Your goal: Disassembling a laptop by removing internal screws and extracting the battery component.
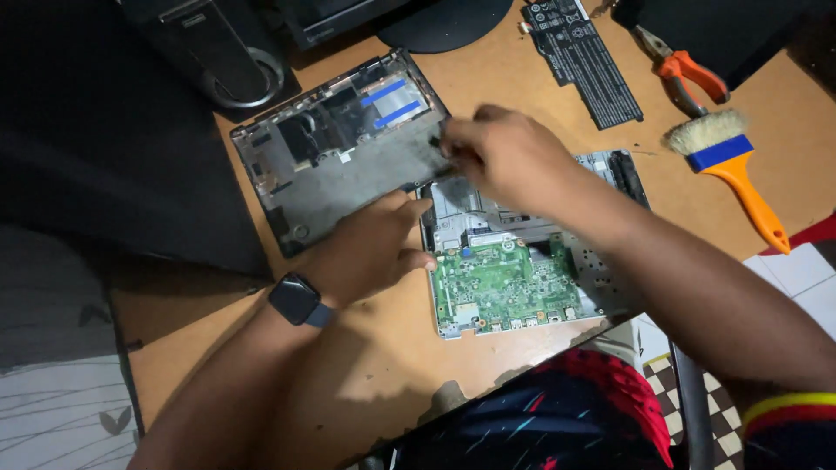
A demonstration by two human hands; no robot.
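A: From the head view, your left hand (370, 252) lies flat, fingers spread and gripping nothing, its fingertips at the corner of the opened grey laptop base (610, 261) with the green circuit board (501, 280). That looks like bracing, so the base does not slide on the brown wooden surface (366, 365).

B: And the right?

A: Your right hand (505, 157) reaches over the base's upper left corner, fingers pinched narrowly around something small and dark; I cannot tell what it is. It hovers just where the base meets the detached dark bottom cover (335, 144) with blue tape strips, which lies inside-up just beside the base, likely kept close for reach.

B: What else is around you?

A: A flat black battery pack (582, 59) sits well apart at the top, seemingly set out of the way. Orange-handled pliers (684, 71) and a brush (727, 161) with pale bristles, blue band and orange handle lie to the right, near your working arm. A black smartwatch (296, 298) is on your left wrist.
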